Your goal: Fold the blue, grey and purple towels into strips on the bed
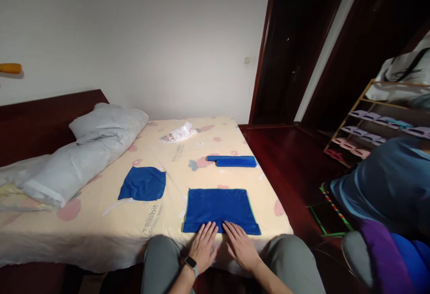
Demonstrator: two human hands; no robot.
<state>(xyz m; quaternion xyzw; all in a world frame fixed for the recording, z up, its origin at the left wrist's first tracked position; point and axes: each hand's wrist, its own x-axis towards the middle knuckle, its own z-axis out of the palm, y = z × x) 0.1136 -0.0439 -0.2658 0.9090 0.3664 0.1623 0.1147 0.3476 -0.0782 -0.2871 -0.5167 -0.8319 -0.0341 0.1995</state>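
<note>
We log rumpled blue cloth (144,184) on bed (181,177), farthest left. Our left hand (204,245) lies flat, fingertips on folded near band (243,228) of spread blue cloth (218,206), directly ahead, long axis crosswise. Folded blue strip (235,161) beyond. Our right hand (239,245), likewise flat, touches same band; hands equally near, gripping nothing.

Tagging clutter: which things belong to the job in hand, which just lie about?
In use: green-edged rectangular blue cloth under left hand, right hand; likely folded blue cloth strip, creased blue cloth.
Apparently lying about: crumpled white plastic bag, rumpled grey quilt.
</note>
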